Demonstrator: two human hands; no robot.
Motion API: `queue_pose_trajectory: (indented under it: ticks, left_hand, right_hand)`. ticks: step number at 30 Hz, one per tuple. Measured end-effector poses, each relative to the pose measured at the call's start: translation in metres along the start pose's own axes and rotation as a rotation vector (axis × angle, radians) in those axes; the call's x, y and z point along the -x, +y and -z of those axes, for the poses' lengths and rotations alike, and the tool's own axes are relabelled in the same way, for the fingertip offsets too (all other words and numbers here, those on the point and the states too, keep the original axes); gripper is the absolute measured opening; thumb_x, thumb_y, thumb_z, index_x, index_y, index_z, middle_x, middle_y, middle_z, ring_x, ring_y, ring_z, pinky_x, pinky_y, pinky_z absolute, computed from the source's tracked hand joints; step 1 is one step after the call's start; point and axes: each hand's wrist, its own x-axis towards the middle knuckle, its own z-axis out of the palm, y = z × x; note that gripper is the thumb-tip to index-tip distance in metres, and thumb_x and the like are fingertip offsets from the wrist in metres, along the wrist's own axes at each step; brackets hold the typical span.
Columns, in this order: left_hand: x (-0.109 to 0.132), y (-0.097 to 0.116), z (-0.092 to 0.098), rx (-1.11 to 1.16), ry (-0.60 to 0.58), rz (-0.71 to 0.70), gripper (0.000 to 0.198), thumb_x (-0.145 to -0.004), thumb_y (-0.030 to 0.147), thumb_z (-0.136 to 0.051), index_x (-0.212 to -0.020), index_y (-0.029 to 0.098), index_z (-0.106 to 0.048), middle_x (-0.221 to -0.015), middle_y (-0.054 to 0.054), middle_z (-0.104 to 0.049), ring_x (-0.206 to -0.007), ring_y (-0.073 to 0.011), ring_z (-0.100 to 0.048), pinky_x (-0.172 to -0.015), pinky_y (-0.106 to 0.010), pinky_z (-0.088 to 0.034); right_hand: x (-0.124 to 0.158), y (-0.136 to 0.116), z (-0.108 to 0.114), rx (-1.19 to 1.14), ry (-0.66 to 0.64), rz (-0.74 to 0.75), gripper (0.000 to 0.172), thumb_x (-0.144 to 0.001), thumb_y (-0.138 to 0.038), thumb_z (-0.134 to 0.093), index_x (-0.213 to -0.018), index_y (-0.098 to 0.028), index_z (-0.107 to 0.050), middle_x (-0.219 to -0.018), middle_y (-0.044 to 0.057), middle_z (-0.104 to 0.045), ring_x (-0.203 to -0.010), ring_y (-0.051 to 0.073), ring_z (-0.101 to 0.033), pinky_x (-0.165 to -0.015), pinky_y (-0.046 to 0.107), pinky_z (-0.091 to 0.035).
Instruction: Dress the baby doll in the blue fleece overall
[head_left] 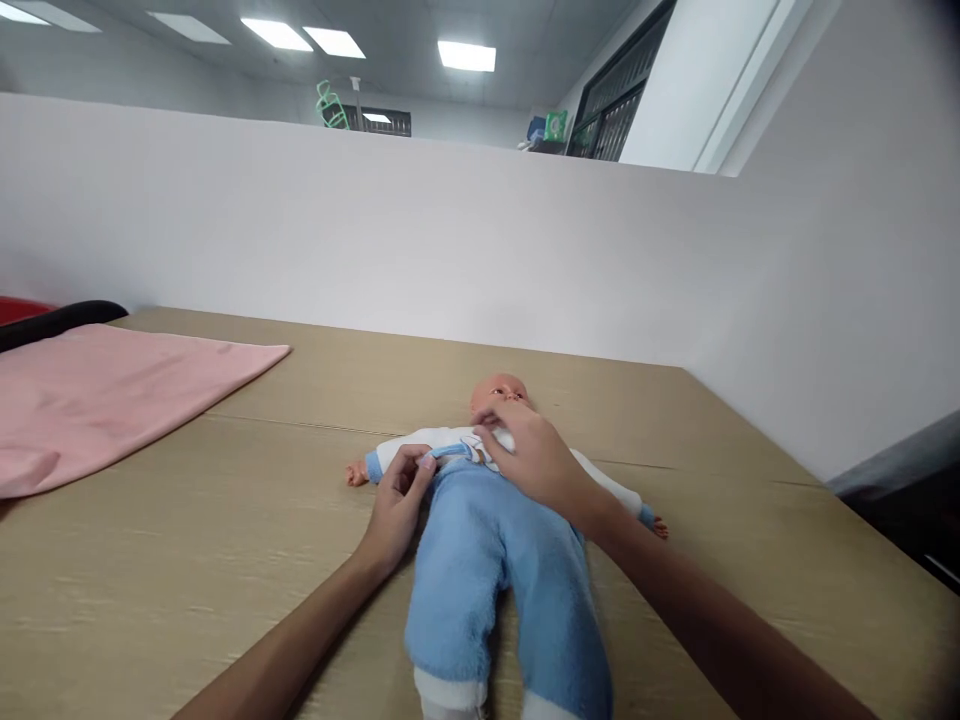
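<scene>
A baby doll [501,393] lies on its back on the tan table, head away from me and arms spread. It wears a white top [611,478] with blue cuffs and fuzzy blue trousers [480,540] with white ankle bands. At the waist on the left side, my left hand [405,490] pinches the blue edge of the clothing between thumb and fingers. Over the doll's chest, just below its chin, my right hand [529,452] has its fingers curved and apart, with nothing visible between them. It hides part of the chest and neck.
A pink cloth [120,400] is spread on the left of the table [225,530], beside a black, rounded edge [67,318] and something red. A white partition [375,230] rises behind the table. At the right lies a dark object [907,500] past the table's edge.
</scene>
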Motion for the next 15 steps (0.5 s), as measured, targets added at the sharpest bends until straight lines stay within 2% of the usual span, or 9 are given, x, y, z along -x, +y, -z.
queue_pose_trajectory:
  ticks: [1, 2, 3, 5, 6, 8, 11, 15]
  left_hand:
    - [0.002, 0.002, 0.0, -0.031, 0.003, -0.031, 0.035, -0.096, 0.058, -0.073, -0.103, 0.024, -0.069, -0.093, 0.0, -0.064, -0.091, -0.0206, -0.056, -0.087, -0.031, -0.042]
    - [0.003, 0.003, 0.0, -0.052, 0.004, -0.053, 0.034, -0.097, 0.058, -0.072, -0.103, 0.024, -0.068, -0.092, 0.0, -0.063, -0.09, -0.0207, -0.055, -0.085, -0.031, -0.042]
    - [0.005, 0.003, 0.0, -0.066, 0.001, -0.067, 0.034, -0.097, 0.058, -0.071, -0.103, 0.024, -0.068, -0.092, 0.0, -0.062, -0.089, -0.0208, -0.054, -0.085, -0.031, -0.042]
    - [0.006, 0.003, -0.001, -0.087, 0.002, -0.081, 0.034, -0.098, 0.058, -0.07, -0.104, 0.025, -0.068, -0.093, -0.001, -0.062, -0.09, -0.0213, -0.055, -0.085, -0.031, -0.042]
    - [0.007, 0.003, 0.0, -0.099, 0.004, -0.087, 0.033, -0.098, 0.057, -0.07, -0.104, 0.025, -0.068, -0.093, -0.001, -0.062, -0.09, -0.0216, -0.055, -0.085, -0.031, -0.042]
    - [0.006, 0.002, 0.0, -0.128, 0.013, -0.102, 0.031, -0.1, 0.056, -0.069, -0.104, 0.025, -0.068, -0.093, -0.001, -0.063, -0.09, -0.0219, -0.056, -0.085, -0.032, -0.043]
    - [0.006, 0.0, 0.001, -0.15, 0.01, -0.119, 0.027, -0.102, 0.052, -0.067, -0.105, 0.025, -0.069, -0.096, -0.002, -0.065, -0.093, -0.0226, -0.058, -0.088, -0.032, -0.044]
    - [0.009, -0.001, 0.003, -0.153, -0.051, -0.174, 0.022, -0.105, 0.047, -0.063, -0.105, 0.026, -0.07, -0.101, -0.004, -0.067, -0.099, -0.0236, -0.06, -0.093, -0.034, -0.046]
  right_hand:
    - [-0.026, -0.002, -0.005, 0.098, -0.21, 0.067, 0.018, -0.106, -0.026, -0.052, -0.114, -0.022, -0.067, -0.118, 0.012, -0.077, -0.113, 0.029, -0.069, -0.098, 0.044, -0.05]
    - [-0.052, -0.004, -0.014, 0.115, -0.328, 0.108, 0.017, -0.102, -0.024, -0.058, -0.114, -0.021, -0.069, -0.116, 0.012, -0.078, -0.109, 0.029, -0.07, -0.094, 0.042, -0.051]
    - [-0.075, -0.005, -0.025, 0.112, -0.423, 0.153, 0.018, -0.094, -0.021, -0.068, -0.112, -0.021, -0.072, -0.115, 0.011, -0.079, -0.106, 0.028, -0.071, -0.09, 0.039, -0.051]
    - [-0.112, -0.006, -0.053, 0.086, -0.619, 0.26, 0.036, -0.074, -0.015, -0.085, -0.108, -0.023, -0.076, -0.116, 0.007, -0.08, -0.103, 0.025, -0.071, -0.083, 0.033, -0.052]
    - [-0.124, -0.006, -0.067, 0.072, -0.705, 0.297, 0.043, -0.066, -0.011, -0.088, -0.105, -0.024, -0.077, -0.112, 0.004, -0.081, -0.095, 0.023, -0.072, -0.077, 0.03, -0.051]
    - [-0.139, -0.005, -0.092, 0.056, -0.806, 0.337, 0.044, -0.059, -0.009, -0.088, -0.099, -0.024, -0.079, -0.097, 0.002, -0.082, -0.081, 0.021, -0.07, -0.067, 0.028, -0.047]
    - [-0.139, -0.002, -0.104, 0.031, -0.789, 0.351, 0.038, -0.06, -0.011, -0.086, -0.095, -0.021, -0.077, -0.085, 0.002, -0.078, -0.072, 0.02, -0.063, -0.066, 0.03, -0.044]
    - [-0.122, 0.003, -0.08, -0.1, -0.563, 0.338, 0.043, -0.073, -0.01, -0.071, -0.114, -0.019, -0.067, -0.11, 0.006, -0.075, -0.094, 0.021, -0.067, -0.081, 0.03, -0.048]
